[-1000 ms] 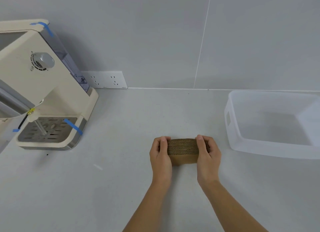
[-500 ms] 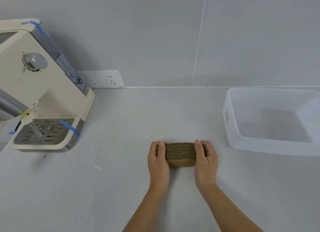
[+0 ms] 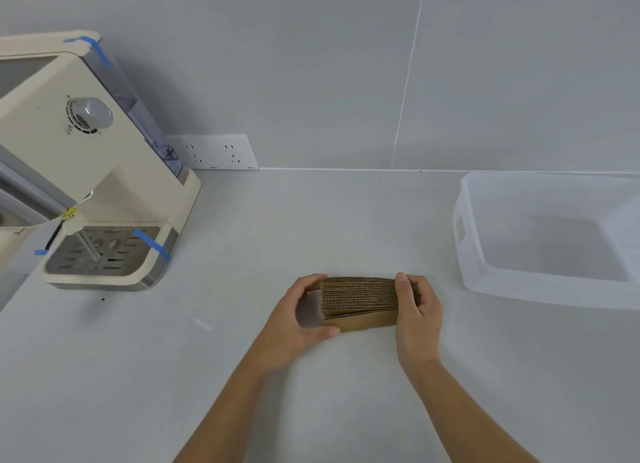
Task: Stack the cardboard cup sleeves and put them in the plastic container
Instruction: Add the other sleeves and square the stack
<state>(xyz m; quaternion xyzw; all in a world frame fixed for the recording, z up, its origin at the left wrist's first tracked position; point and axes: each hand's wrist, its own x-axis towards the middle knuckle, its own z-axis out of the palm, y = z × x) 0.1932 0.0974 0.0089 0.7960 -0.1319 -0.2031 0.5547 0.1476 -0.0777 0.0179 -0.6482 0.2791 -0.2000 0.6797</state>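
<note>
The stack of cardboard cup sleeves (image 3: 358,298) sits low in the middle of the counter (image 3: 311,220), gathered into one tidy brown block with the corrugated edges facing up. Its long axis runs left to right across the person's front, roughly parallel to the back wall. One sleeve at the near face seems to splay out slightly from the rest. The left hand (image 3: 298,319) cups the left end, fingers curled over the top and thumb under the near corner, with a gap showing between palm and cardboard. The right hand (image 3: 417,310) clamps the right end, thumb on the near side and fingers wrapped behind. So both hands are closed on the stack, pressing it between them.

By the look of it the stacking is done or very nearly so, with perhaps that loose front sleeve left to square up. The second half is untouched: the plastic container (image 3: 464,241) stands well apart to the right, open-topped and with nothing visible inside.

Off to the left stands a cream coffee machine (image 3: 86,158) with strips of blue tape, and a wall socket (image 3: 213,153) beside it.
</note>
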